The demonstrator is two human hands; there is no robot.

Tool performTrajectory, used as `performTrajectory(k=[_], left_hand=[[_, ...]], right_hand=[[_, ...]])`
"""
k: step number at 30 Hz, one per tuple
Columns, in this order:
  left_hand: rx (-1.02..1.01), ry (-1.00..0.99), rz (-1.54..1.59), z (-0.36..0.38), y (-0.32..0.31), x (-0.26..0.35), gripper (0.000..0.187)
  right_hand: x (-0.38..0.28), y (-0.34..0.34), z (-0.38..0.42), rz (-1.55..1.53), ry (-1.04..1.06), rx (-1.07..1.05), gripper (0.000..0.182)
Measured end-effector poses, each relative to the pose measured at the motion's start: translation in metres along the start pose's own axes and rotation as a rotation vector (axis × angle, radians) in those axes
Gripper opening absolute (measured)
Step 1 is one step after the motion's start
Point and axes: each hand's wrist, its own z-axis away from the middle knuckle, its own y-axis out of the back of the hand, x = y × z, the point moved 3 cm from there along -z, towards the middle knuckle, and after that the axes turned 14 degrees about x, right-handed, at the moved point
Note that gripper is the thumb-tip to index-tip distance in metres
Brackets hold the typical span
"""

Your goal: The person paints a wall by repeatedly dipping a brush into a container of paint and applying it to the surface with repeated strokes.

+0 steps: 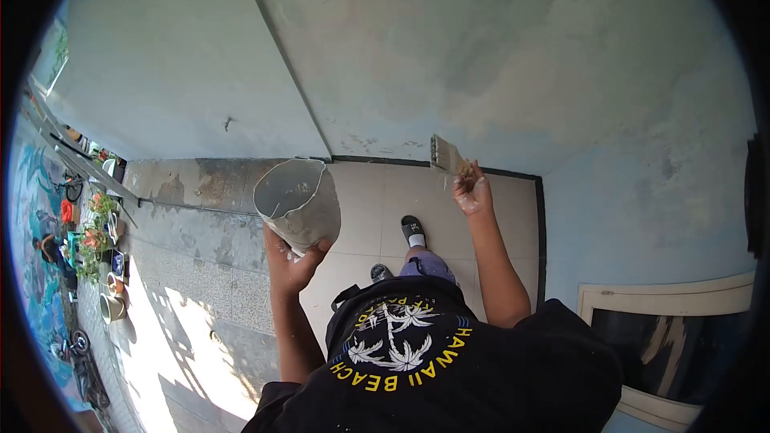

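Observation:
My left hand [298, 261] is wrapped round the lower part of a pale, paint-smeared container [309, 212] with an uneven rim. Its open top tilts toward the wall, and the inside looks coated in light paint. Up to the right, my right hand [472, 191] grips the handle of a wide paintbrush [447, 156]. The bristles point up and left, overlapping the bottom of the pale blue-green wall [497, 56] in this view. White paint spots mark the fingers of both hands.
Beige floor tiles [361, 192] lie under my sandalled feet, with rough concrete [216, 248] to the left. A framed window [666, 345] is at the lower right. Potted plants [100, 224], a motorcycle [87, 369] and another person [50, 250] are at the far left.

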Motion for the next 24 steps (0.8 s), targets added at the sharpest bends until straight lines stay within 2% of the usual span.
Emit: performTrajectory(k=[1, 3, 4, 6, 10, 16, 18, 19, 21, 24], left_hand=[[-0.004, 0.015, -0.010, 0.000, 0.000, -0.003, 0.082], [-0.023, 0.029, -0.027, -0.005, -0.002, -0.011, 0.083], [-0.021, 0.039, -0.032, -0.006, -0.001, -0.014, 0.083], [-0.039, 0.051, -0.047, -0.008, 0.000, -0.015, 0.084], [-0.137, 0.092, -0.057, -0.025, -0.014, -0.010, 0.086], [-0.226, 0.077, -0.074, -0.066, -0.059, -0.014, 0.085], [-0.240, 0.047, -0.063, -0.089, -0.075, -0.018, 0.082], [-0.260, 0.058, -0.080, -0.100, -0.082, -0.018, 0.083], [-0.292, 0.050, -0.095, -0.104, -0.091, -0.015, 0.083], [-0.334, 0.062, -0.116, -0.142, -0.115, -0.019, 0.084]], right_hand=[[0.001, 0.027, 0.004, -0.020, 0.009, 0.009, 0.018], [-0.005, 0.095, 0.008, 0.086, 0.112, 0.389, 0.018], [-0.005, 0.123, 0.011, 0.069, 0.114, 0.396, 0.018], [-0.001, 0.179, 0.023, 0.036, 0.111, 0.588, 0.017], [0.007, 0.231, 0.051, 0.005, 0.107, 0.589, 0.017], [0.010, 0.224, 0.034, 0.068, 0.039, 0.475, 0.014], [0.003, 0.202, 0.007, 0.255, 0.004, 0.220, 0.014], [0.001, 0.193, -0.005, 0.239, 0.010, 0.222, 0.014], [-0.001, 0.193, -0.018, 0.394, -0.004, 0.434, 0.015], [-0.011, 0.170, -0.073, 0.462, 0.037, 0.432, 0.013]])
